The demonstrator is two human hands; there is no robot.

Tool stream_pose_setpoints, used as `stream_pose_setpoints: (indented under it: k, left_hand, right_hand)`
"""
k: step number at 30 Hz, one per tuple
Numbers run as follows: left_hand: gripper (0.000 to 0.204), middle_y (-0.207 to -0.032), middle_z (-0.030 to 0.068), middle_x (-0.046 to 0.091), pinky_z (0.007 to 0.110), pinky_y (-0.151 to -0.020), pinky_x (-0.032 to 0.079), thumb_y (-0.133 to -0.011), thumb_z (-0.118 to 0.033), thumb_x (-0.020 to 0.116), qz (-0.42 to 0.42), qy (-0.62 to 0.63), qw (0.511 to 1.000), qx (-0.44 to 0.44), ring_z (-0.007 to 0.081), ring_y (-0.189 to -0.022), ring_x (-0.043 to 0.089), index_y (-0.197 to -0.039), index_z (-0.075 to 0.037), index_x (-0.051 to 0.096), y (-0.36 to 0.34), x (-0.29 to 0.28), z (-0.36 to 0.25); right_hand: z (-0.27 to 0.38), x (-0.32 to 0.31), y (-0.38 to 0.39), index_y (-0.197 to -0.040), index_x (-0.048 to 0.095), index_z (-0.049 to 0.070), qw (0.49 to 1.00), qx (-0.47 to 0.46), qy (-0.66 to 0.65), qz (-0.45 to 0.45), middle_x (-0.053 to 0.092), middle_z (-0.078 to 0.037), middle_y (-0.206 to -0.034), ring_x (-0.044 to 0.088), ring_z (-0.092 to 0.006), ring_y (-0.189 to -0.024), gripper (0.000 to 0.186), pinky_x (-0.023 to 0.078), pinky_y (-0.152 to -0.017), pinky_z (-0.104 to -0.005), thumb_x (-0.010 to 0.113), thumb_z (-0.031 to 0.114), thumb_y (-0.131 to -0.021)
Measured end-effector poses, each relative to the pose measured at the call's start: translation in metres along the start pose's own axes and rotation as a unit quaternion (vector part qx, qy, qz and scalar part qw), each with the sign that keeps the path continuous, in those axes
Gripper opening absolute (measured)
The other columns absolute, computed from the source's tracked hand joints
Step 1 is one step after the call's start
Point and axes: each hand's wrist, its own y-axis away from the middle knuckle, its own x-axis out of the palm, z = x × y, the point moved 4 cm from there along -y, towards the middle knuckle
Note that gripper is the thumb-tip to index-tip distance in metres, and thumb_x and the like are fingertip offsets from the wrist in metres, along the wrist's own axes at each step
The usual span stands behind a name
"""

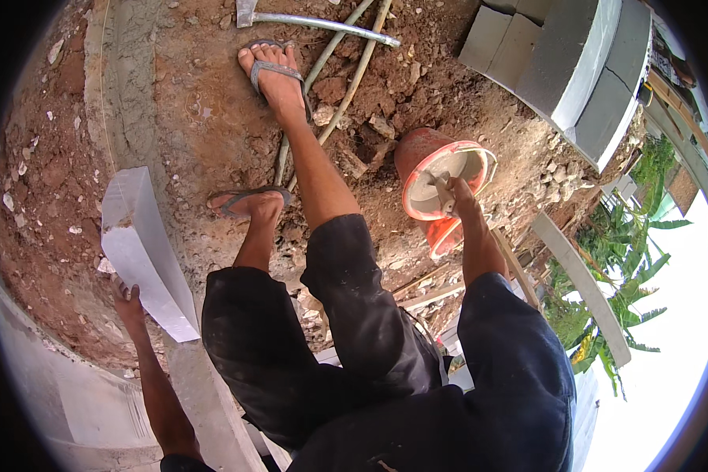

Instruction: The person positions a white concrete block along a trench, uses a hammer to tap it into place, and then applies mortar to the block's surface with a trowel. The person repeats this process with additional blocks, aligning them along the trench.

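The right hand (pixel 464 203) grips a grey metal trowel (pixel 444 191) at the round red bucket's (pixel 415 153) mouth, right; the left hand (pixel 128 303), fingers spread, touches the pale grey rectangular block (pixel 145 252), left.

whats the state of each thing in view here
Red bucket, holding grey mix
Trowel, gripped, at the bucket's mouth
Right hand, closed around the trowel
Pale block, lying down
Left hand, at pale block's side, grip unclear
Metal tool, lying down
Sandals, worn
Grey blocks, stacked

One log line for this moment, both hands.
left hand: at block | right hand: holding trowel at bucket mouth | hammer: unheld
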Motion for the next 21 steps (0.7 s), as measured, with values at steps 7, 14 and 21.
stream_pose_setpoints:
  k: [7,14,21]
  left_hand:
    - [0.059,-0.123,0.0156,0.06,0.038,-0.099,0.044,-0.083,0.003,0.065,-0.008,-0.053,0.999,-0.001,0.0245,-0.111,0.058,-0.139,0.001,0.045,-0.007,0.005,0.015]
    - [0.052,-0.123,0.0174,0.059,0.039,-0.1,0.043,-0.085,0.0,0.066,0.014,-0.076,0.997,0.005,0.026,-0.111,0.057,-0.134,0.003,0.047,0.013,0.01,-0.043]
    - [0.051,-0.126,0.0194,0.055,0.04,-0.102,0.042,-0.086,-0.002,0.067,0.011,-0.127,0.992,0.022,0.0271,-0.116,0.054,-0.132,0.004,0.047,0.011,0.001,-0.046]
  right_hand:
    - [-0.012,0.015,0.116,-0.103,0.064,0.003,0.979,-0.074,0.19,-0.013,0.063,-0.011,-0.096,0.06,-0.0265,-0.09,0.022,0.045,-0.082,-0.0403,0.063,0.017,-0.086]
    - [-0.18,0.218,0.085,-0.097,0.06,0.0,0.907,0.269,-0.19,-0.261,0.06,-0.011,-0.088,0.058,-0.0249,-0.078,0.029,0.047,-0.07,-0.0404,0.07,0.02,-0.078]
    - [-0.298,0.279,0.098,-0.093,0.056,-0.004,0.877,0.283,-0.194,-0.336,0.058,-0.012,-0.083,0.057,-0.0239,-0.07,0.039,0.048,-0.06,-0.0408,0.076,0.019,-0.069]
